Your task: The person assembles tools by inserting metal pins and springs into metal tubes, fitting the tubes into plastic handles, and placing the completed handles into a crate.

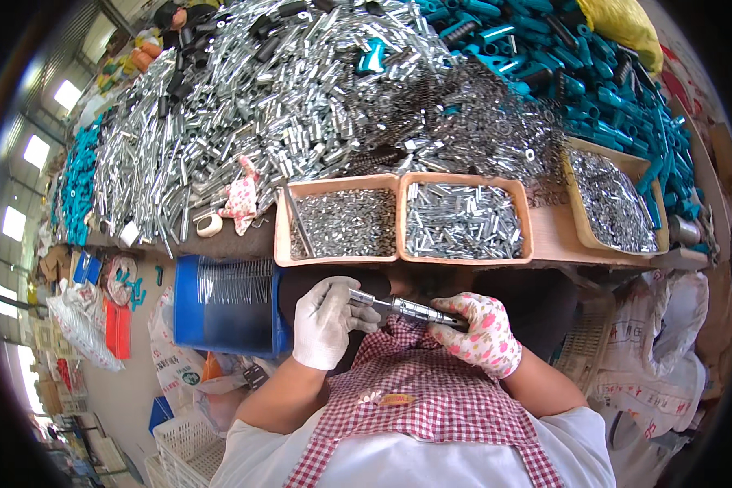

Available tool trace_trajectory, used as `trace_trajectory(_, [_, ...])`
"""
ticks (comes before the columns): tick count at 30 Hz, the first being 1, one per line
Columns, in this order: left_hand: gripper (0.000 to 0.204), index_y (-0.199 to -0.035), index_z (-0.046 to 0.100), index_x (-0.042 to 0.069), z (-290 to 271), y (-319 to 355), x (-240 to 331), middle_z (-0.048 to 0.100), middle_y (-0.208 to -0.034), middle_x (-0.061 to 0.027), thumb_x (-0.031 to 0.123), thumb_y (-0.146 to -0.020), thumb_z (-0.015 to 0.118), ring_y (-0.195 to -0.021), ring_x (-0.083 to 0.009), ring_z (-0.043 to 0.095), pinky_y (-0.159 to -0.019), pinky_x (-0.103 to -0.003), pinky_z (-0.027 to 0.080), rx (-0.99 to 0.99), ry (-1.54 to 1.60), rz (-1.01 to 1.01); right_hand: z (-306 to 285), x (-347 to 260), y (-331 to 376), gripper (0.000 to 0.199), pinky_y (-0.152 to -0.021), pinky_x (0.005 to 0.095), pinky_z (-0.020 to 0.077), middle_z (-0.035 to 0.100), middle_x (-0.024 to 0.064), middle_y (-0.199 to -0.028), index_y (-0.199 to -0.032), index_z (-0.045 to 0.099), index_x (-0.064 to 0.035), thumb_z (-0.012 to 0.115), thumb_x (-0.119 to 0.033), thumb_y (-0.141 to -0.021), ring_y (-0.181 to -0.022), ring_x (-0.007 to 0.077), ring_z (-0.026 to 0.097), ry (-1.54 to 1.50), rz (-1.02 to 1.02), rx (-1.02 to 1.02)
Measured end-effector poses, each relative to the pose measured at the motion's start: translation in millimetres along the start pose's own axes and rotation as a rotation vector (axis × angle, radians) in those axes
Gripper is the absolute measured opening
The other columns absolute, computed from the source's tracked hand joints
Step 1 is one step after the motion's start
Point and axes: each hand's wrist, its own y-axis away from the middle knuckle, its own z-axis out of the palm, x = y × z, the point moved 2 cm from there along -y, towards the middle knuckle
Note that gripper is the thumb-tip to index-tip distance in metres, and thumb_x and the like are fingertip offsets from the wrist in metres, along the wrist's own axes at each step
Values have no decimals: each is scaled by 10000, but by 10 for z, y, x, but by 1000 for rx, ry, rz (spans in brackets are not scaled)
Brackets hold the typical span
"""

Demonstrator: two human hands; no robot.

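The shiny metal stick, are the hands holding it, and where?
Yes. The left hand in a white glove grips one end of the metal rod, and the right hand in a flowered glove grips the other end.

A factory workshop — metal parts (301, 106) heaped on the bench, trays (337, 224) of screws.

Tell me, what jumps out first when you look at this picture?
First comes the huge glittering heap of shiny silver metal tubes and springs covering the workbench at the top, with a pile of teal plastic handles at its right. Below, the left hand in a white glove and the right hand in a pink flowered glove hold a slim silver metal rod over a red checked apron.
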Motion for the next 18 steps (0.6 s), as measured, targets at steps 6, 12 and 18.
trace_trajectory(6, [264,-1063,498,-96,223,-7,83,605,-840,-191,148,-1001,417,-663,-259,668,-579,-341,586,-94,-65,0,-204,94,85,387,-752,360,545,689,164,-920,-1056,690,-18,763,-205,-725,-850,293,685,-93,33,16])
trace_trajectory(12, [259,-1062,496,-98,320,-41,62,608,-848,-195,137,-1002,406,-683,-262,674,-593,-347,591,-136,-102,-23,-278,176,161,395,-770,354,542,693,169,-948,-1070,685,-9,758,-197,-731,-869,281,688,-176,76,10])
trace_trajectory(18, [244,-1089,520,-96,461,-26,50,625,-878,-185,109,-993,429,-702,-247,679,-612,-322,586,-194,-234,-124,-257,189,180,401,-756,334,536,692,166,-927,-1056,688,0,770,-203,-721,-848,260,688,-186,25,54])
